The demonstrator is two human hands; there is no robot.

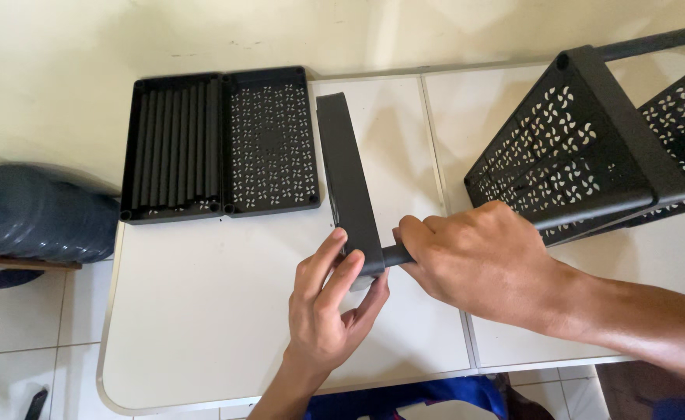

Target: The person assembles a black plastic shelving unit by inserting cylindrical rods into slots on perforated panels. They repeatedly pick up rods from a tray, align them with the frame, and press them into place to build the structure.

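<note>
A black plastic shelf tray stands on its edge in the middle of the white table, its near corner held by my left hand. My right hand is closed around a black tube that meets that corner of the tray. The tube runs right under my hand toward a partly built black rack of perforated trays and tubes lying tilted at the right.
Two more black trays lie flat at the back left: one filled with several black tubes, one with a perforated bottom. A dark blue water jug lies left of the table. Tiled floor shows below.
</note>
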